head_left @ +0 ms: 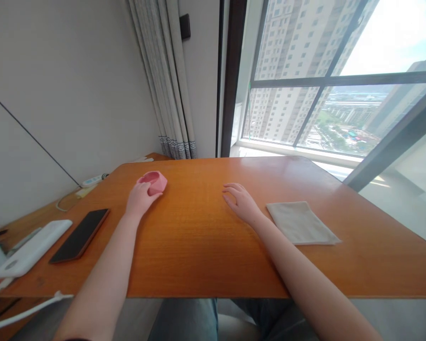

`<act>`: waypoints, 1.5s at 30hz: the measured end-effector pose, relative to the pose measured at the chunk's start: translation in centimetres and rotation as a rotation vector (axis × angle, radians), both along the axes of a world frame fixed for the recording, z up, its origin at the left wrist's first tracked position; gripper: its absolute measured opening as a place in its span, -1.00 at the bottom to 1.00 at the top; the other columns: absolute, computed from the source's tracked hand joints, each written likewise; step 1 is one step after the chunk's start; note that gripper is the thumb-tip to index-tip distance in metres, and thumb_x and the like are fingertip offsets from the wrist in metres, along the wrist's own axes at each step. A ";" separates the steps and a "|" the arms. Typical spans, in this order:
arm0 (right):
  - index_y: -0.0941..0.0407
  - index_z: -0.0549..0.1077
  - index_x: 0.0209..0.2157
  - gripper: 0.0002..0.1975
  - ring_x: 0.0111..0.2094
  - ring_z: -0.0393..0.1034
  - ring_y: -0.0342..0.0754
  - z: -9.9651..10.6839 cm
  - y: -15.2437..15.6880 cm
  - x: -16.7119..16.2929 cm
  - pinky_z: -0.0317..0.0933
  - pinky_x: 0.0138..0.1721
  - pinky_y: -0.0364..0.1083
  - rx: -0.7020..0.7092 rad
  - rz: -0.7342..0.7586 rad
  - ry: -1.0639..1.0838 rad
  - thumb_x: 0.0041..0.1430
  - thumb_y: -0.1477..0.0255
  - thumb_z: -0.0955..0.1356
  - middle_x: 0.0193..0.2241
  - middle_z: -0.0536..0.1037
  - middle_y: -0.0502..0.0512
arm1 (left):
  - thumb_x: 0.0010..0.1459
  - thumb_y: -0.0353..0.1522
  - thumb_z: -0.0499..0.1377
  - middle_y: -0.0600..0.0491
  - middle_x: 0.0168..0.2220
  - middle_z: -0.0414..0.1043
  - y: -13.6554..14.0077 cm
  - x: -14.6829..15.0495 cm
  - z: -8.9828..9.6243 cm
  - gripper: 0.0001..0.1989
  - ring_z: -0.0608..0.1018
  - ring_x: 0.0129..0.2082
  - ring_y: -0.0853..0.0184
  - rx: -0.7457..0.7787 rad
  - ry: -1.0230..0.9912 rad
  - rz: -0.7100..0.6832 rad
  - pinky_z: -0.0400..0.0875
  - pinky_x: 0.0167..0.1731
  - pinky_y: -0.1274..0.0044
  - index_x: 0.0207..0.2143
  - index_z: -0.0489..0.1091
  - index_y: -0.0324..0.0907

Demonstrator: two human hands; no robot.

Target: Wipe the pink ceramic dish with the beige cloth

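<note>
At the far left of the wooden table stands a small pink faceted bowl [158, 181]. My left hand [141, 199] is closed on its near side, the thumb along the outer wall and the other fingers at the rim, partly hidden. Whether the bowl touches the tabletop I cannot tell for sure. My right hand [243, 203] is over the middle of the table, palm down, fingers stretched out and holding nothing. Close to my right forearm lies a folded grey-beige cloth [301, 221], flat on the wood.
Left of my forearm lies a dark phone [81, 235], beside a white power bank [33, 248] with a cable. A white cable [28, 315] crosses the lower left. Against the wall rests a power strip [93, 180]. The wooden table [199, 251] ends just before my lap; a window is at right.
</note>
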State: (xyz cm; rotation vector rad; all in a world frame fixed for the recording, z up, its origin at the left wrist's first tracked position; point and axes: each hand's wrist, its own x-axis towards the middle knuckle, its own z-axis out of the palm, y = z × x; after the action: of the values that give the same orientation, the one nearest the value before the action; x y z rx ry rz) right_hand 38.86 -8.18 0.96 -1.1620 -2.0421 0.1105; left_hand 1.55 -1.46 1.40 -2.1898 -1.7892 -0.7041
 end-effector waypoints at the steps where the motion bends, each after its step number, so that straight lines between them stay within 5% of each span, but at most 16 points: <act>1: 0.09 0.44 -0.21 -0.80 0.02 0.29 0.05 -0.1 0.1 0.1 0.18 0.09 0.10 -0.009 -0.011 0.003 0.24 0.38 0.22 -0.05 0.45 0.18 | -0.05 -0.08 0.22 -0.12 -0.32 0.46 0.3 -1.1 -0.6 -0.67 0.44 -0.16 0.06 -0.012 0.019 0.055 0.31 -0.08 0.33 -0.49 0.30 -0.17; 6: 0.09 0.45 -0.25 -0.82 -0.01 0.33 0.05 -0.4 0.5 1.0 0.19 0.06 0.09 -0.045 -0.068 0.035 0.21 0.41 0.23 -0.09 0.46 0.17 | -0.03 -0.09 0.18 -0.13 -0.29 0.48 1.1 -2.6 -2.3 -0.66 0.44 -0.17 0.06 -0.005 0.055 0.196 0.27 -0.06 0.34 -0.40 0.37 -0.19; 20: 0.12 0.45 -0.25 -0.80 -0.09 0.37 -0.01 -0.1 0.8 1.3 0.20 0.01 -0.04 -0.112 -0.125 0.004 0.21 0.43 0.21 -0.19 0.50 0.15 | -0.01 -0.12 0.16 -0.16 -0.18 0.48 0.8 -1.8 -2.1 -0.60 0.38 -0.05 -0.01 -0.111 0.117 0.313 0.21 -0.03 0.29 -0.22 0.43 -0.24; 25: 0.15 0.44 -0.13 -0.71 -0.02 0.34 0.11 0.5 0.3 2.4 0.21 0.00 0.06 -0.299 -0.488 -0.186 0.20 0.39 0.21 -0.04 0.43 0.26 | 0.00 -0.15 0.16 -0.18 -0.13 0.46 0.7 -1.8 -2.1 -0.63 0.34 0.02 -0.02 -0.141 0.100 0.316 0.15 0.05 0.21 -0.22 0.42 -0.22; 30: 0.15 0.40 0.00 -0.62 0.05 0.29 0.24 1.8 -0.4 8.7 0.24 -0.07 0.19 -0.701 -0.877 -0.410 0.14 0.37 0.25 0.03 0.38 0.37 | 0.04 -0.16 0.16 -0.24 0.09 0.28 0.2 -0.8 -2.1 -0.54 0.23 0.14 -0.08 -0.028 0.005 0.315 -0.08 0.12 -0.06 -0.04 0.33 -0.20; 33: 0.19 0.47 -0.09 -0.67 -0.07 0.41 0.16 2.7 -0.7 12.3 0.30 -0.13 0.07 -0.966 -0.787 -0.515 0.06 0.51 0.30 -0.15 0.50 0.35 | 0.12 -0.19 0.10 -0.24 0.20 0.12 -0.3 1.6 -1.2 -0.55 0.17 0.20 -0.03 0.133 -0.075 0.168 -0.06 0.16 0.00 0.03 0.26 -0.20; 38: 0.19 0.46 -0.13 -0.62 -0.28 0.47 0.05 2.9 -1.1 10.6 0.35 -0.29 -0.03 -1.009 -0.669 -0.477 -0.06 0.48 0.42 -0.12 0.45 0.32 | 0.22 -0.30 -0.01 -0.10 0.12 0.25 -4.5 10.1 0.6 -0.75 0.27 0.16 0.17 0.017 -0.130 -0.457 0.16 0.16 0.25 -0.12 0.36 -0.16; 40: 0.19 0.44 -0.13 -0.61 -0.45 0.45 -0.10 2.2 -1.1 7.1 0.34 -0.40 -0.07 -0.977 -0.584 -0.338 -0.06 0.41 0.44 -0.06 0.38 0.32 | 0.23 -0.31 -0.01 -0.05 0.01 0.38 -7.5 14.2 0.7 -0.75 0.38 0.06 0.26 -0.194 -0.100 -0.755 0.26 0.10 0.36 -0.12 0.38 -0.14; 42: 0.19 0.42 -0.17 -0.68 -0.53 0.38 -0.21 1.1 -0.9 3.2 0.33 -0.42 -0.11 -0.799 -0.473 -0.161 0.00 0.42 0.41 -0.07 0.37 0.27 | 0.23 -0.30 -0.01 -0.05 0.03 0.38 -10.5 17.7 0.3 -0.70 0.39 0.06 0.27 -0.362 -0.066 -0.944 0.26 0.10 0.41 -0.03 0.35 -0.13; 45: 0.13 0.39 -0.17 -0.78 -0.46 0.39 -0.20 -0.5 -0.5 -0.6 0.34 -0.40 -0.15 -0.565 -0.176 0.163 0.10 0.44 0.31 -0.11 0.40 0.16 | 0.19 -0.19 0.04 -0.11 0.24 0.14 -13.3 20.2 -0.8 -0.49 0.18 0.25 0.11 -0.481 -0.023 -0.833 0.04 0.21 0.23 0.19 0.16 -0.09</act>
State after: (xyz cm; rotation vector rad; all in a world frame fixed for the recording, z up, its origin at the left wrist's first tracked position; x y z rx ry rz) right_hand 38.26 -8.67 0.46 -1.6067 -1.8018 0.7075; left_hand 21.75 -14.79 0.56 -3.2995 -1.0594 -0.4451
